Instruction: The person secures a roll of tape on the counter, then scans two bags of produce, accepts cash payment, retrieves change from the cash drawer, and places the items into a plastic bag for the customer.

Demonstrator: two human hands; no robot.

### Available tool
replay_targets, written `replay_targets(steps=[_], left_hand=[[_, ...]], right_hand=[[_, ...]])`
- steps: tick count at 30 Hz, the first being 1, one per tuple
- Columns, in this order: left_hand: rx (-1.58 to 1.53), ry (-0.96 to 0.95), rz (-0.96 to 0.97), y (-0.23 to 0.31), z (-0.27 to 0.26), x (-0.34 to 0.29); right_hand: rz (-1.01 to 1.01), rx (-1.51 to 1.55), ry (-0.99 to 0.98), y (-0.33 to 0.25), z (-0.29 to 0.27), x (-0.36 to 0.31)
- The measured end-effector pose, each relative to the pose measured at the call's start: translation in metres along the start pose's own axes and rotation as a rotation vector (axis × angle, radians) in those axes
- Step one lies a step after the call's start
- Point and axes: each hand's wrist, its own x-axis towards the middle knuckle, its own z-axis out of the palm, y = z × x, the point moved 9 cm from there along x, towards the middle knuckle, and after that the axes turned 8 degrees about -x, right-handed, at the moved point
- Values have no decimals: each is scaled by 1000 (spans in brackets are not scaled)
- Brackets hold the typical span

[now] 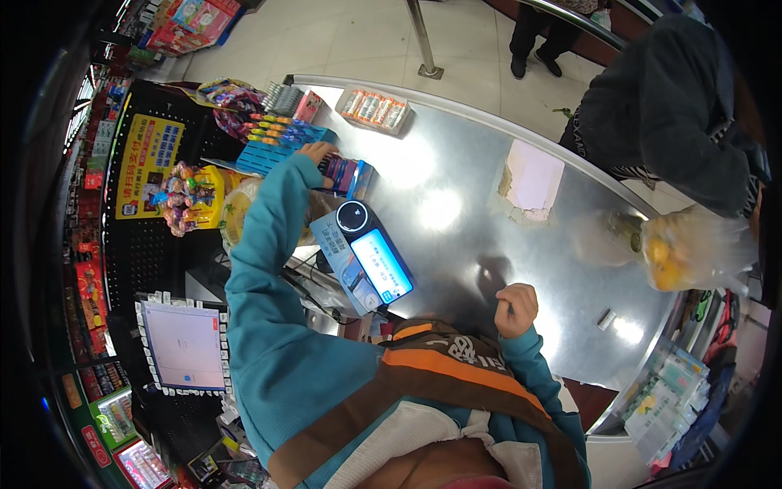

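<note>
My left hand (318, 153) reaches across to the goods at the counter's far left. Its fingers and thumb bend around the near end of a small display box (358, 179) of dark, flat packs. Part of the grip is hidden by the packs and sleeve. Beside it stands a blue rack (265, 156) with colourful tubes on top. My right hand (516, 310) is curled into a loose fist above the counter's near side, with nothing visible in it. Between my arms a payment device (376, 265) with a round top and lit screen stands against a printed box.
The metal counter (456, 277) carries a tray of small packs (373, 110) at its far edge. A lollipop stand (213, 196) and a monitor (186, 346) are on the left. Across the counter, a person in dark clothing (660, 106) is beside a clear bag of orange fruit (684, 253).
</note>
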Motion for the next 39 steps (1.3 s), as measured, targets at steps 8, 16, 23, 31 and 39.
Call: replay_targets(steps=[8, 16, 23, 31, 39], left_hand=[[454, -61, 45, 16, -2, -18], [355, 129, 66, 1, 7, -13], [144, 155, -54, 24, 3, -17], [344, 89, -89, 30, 7, -17], [-16, 312, -142, 29, -20, -49]], right_hand=[[-3, -27, 1, 4, -3, -4], [-25, -20, 0, 1, -6, -14], [-35, -2, -12, -3, -6, -25], [-47, -9, -15, -5, -12, -37], [-17, -31, -41, -3, -10, -52]])
